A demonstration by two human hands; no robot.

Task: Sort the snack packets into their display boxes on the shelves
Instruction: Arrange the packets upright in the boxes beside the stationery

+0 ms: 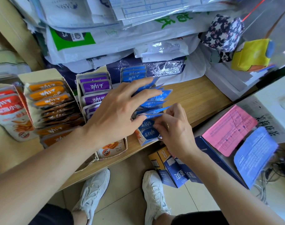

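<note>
Locate along the wooden shelf (195, 98), from the left: red packets (7, 108), then orange packets (49, 98), purple packets (94, 88) and blue packets (152, 101) filed in cardboard display boxes (112, 150), the blue row fanned unevenly with several tilted. Note left hand (119, 111) spread over the blue packets, fingers straight and apart, index fingertip and thumb touching packet tops, gripping nothing. Note right hand (174, 127) just beside it at the near end of the row, fingers curled, thumb and fingertips clamped on one blue packet's upper edge.
</note>
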